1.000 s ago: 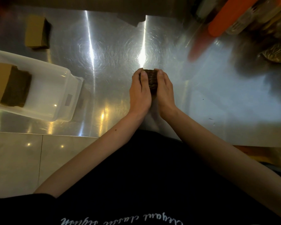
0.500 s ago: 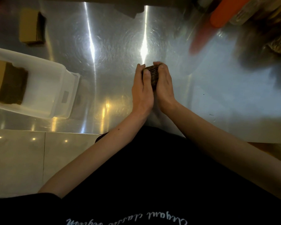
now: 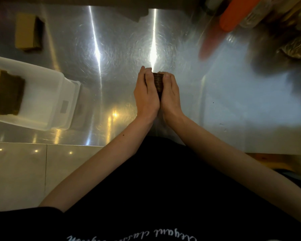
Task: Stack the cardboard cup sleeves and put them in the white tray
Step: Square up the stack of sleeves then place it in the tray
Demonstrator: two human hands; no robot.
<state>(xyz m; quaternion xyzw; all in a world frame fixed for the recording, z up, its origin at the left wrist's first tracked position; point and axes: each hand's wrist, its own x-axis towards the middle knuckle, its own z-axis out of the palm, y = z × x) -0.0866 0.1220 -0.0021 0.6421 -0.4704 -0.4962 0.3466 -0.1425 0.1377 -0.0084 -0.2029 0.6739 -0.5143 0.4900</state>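
Fingers (image 3: 149,79) of both hands press a sleeve stack (image 3: 158,82) between the palms, well right of the tray (image 3: 59,94); light, stiff card likely fans unless squeezed at its flat faces.

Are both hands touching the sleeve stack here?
Touching. The head view shows the left hand and right hand pressed flat against opposite sides of the sleeve stack, no gap visible.

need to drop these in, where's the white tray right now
In the head view the white tray sits on the steel counter at the left, well left of both hands, with sleeves already inside.
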